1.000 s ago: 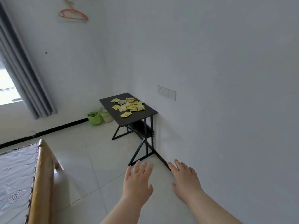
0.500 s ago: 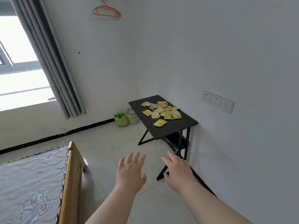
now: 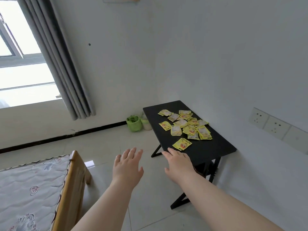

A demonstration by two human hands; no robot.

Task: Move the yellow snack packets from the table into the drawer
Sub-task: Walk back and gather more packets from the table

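Yellow packets [image 3: 190,129] lay heaped on the black worktop [image 3: 209,148] at centre right, left grip [image 3: 127,165] and right grip [image 3: 179,164] released, fingers spread, lower centre, right one near the worktop's edge

The packets [image 3: 187,125] are small, flat and yellow, some with a red print, others showing a pale side. Most lie in a loose, overlapping heap on the far half of the black table [image 3: 210,152]. A lone packet [image 3: 182,144] lies apart, nearer the front edge.
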